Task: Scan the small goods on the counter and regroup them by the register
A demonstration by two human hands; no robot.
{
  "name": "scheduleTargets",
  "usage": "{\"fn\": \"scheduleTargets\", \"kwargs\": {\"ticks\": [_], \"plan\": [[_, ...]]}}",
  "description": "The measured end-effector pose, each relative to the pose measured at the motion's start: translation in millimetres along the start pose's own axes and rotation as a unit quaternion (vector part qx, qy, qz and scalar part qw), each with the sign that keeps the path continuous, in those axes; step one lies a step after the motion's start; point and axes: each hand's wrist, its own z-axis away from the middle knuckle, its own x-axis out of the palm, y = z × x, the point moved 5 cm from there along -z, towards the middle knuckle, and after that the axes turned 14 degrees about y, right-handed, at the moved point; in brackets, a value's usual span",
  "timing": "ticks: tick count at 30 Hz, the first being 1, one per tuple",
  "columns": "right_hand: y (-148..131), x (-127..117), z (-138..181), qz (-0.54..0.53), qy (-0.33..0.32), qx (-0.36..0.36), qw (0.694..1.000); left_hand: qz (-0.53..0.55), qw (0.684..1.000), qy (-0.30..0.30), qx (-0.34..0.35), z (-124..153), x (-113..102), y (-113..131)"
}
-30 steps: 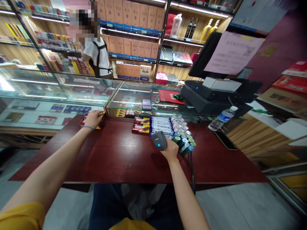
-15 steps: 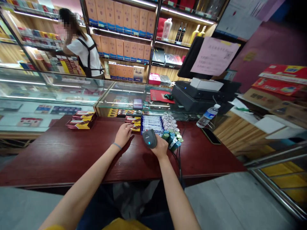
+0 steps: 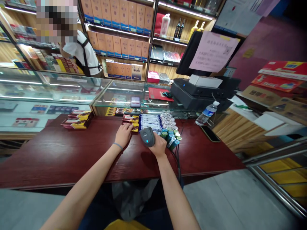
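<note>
My right hand (image 3: 158,145) is wrapped round the handle of a dark grey barcode scanner (image 3: 147,136) with a lit blue light. The scanner is raised a little over the dark red table. My left hand (image 3: 123,134) rests palm down at the near left edge of a small stack of red and yellow chocolate packs (image 3: 135,118), its fingers reaching forward onto them. Blue and white wrapped sticks (image 3: 150,122) lie in a block to the right of that stack. Beyond the scanner stand silver-topped tubes (image 3: 168,118) and green and blue rolls (image 3: 171,138).
Another pile of chocolate packs (image 3: 78,119) sits at the table's left. To the right are a water bottle (image 3: 206,114) and a phone (image 3: 210,133). Black cables (image 3: 177,159) hang over the front edge. A glass counter (image 3: 115,88) runs behind; a person (image 3: 87,54) stands beyond it.
The view has shifted slightly, and the person behind the counter leans further left. My left hand still touches the chocolate packs, and my right hand keeps hold of the scanner.
</note>
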Motion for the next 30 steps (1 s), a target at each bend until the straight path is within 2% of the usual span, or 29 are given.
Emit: {"fn": "scheduleTargets", "kwargs": {"ticks": [7,10,13,16,19,22,24,26,30], "plan": [[-2.5,-1.9,-2.7,0.000,0.002,0.002,1.000,0.007,1.000,0.021,-0.005,-3.4,-14.9,4.9],[-2.9,-1.3,-2.8,-0.004,-0.002,-0.001,1.000,0.050,0.994,0.083,-0.047,-2.7,-26.8,0.5],[-2.8,-1.4,-2.9,0.001,-0.001,-0.004,1.000,0.116,0.970,0.169,-0.128,0.6,-39.8,-12.4],[-3.4,-1.4,-3.2,0.000,-0.002,-0.008,1.000,0.209,0.915,0.241,-0.248,5.8,-44.1,-31.4],[-4.0,-0.8,-3.0,0.002,-0.005,-0.010,1.000,0.351,0.814,0.281,-0.369,10.4,-36.4,-46.5],[-4.9,1.2,-2.3,0.004,-0.016,-0.012,1.000,0.504,0.694,0.271,-0.436,11.1,-24.0,-49.0],[-5.8,3.7,-1.5,0.005,-0.036,-0.017,0.999,0.565,0.642,0.245,-0.457,10.7,-17.9,-46.8],[-6.9,6.4,-0.9,0.009,-0.059,-0.023,0.998,0.591,0.618,0.219,-0.469,11.1,-13.7,-45.3],[-10.1,9.1,-1.0,0.013,-0.085,-0.043,0.995,0.599,0.604,0.206,-0.484,13.9,-8.2,-48.6]]}}
